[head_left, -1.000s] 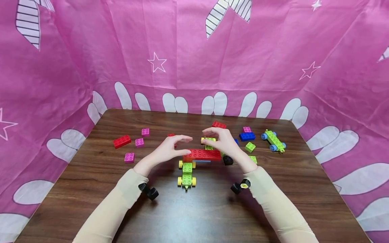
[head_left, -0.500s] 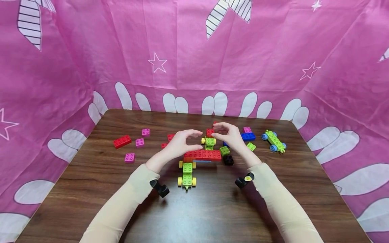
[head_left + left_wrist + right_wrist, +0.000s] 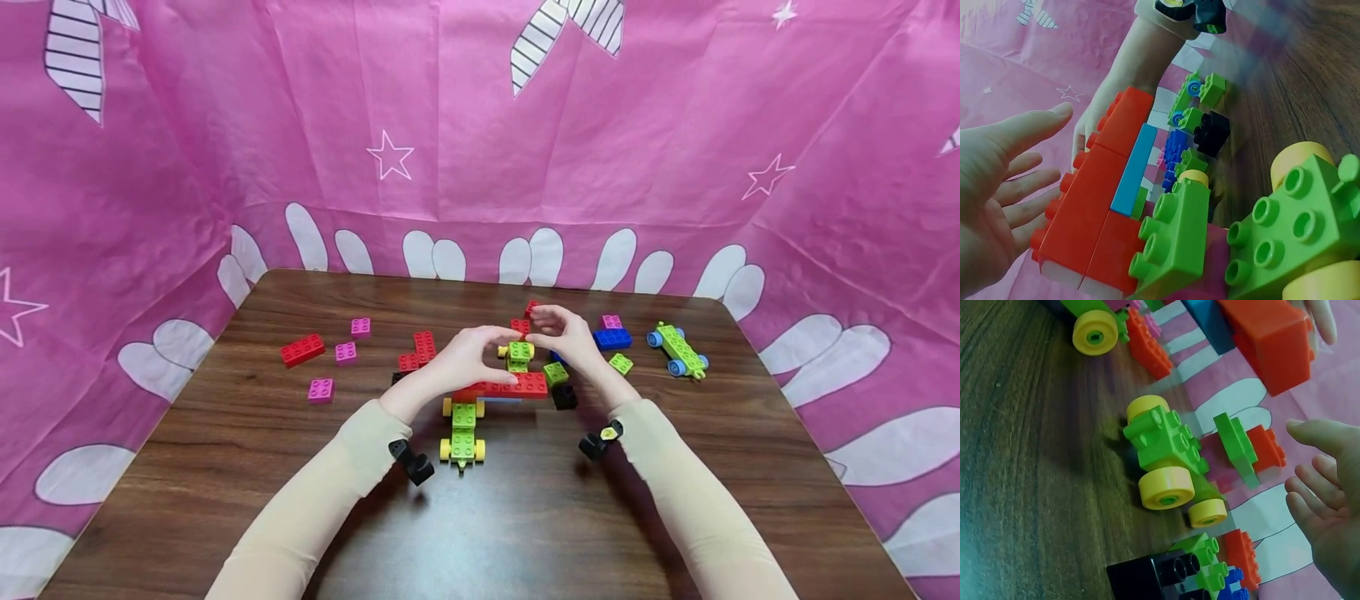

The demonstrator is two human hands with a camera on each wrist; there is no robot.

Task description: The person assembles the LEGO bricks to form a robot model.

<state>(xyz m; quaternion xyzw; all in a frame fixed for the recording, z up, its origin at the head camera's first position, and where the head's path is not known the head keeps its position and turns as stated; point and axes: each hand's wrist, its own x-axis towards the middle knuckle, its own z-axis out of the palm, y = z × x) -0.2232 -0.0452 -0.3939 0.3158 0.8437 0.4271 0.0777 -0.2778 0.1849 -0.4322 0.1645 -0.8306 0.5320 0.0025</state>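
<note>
"Where's the red beam?"
"Over the green wheeled base; left hand near it, right hand farther off, both relaxed, holding nothing"
"Handling?"
"Likely light, stiff; best pinched along its long sides"

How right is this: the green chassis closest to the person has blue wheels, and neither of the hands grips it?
Wheel colour is wrong: the head view shows yellow wheels on the green chassis closest to the person. Neither the left hand nor the right hand grips it, as you said.
</note>
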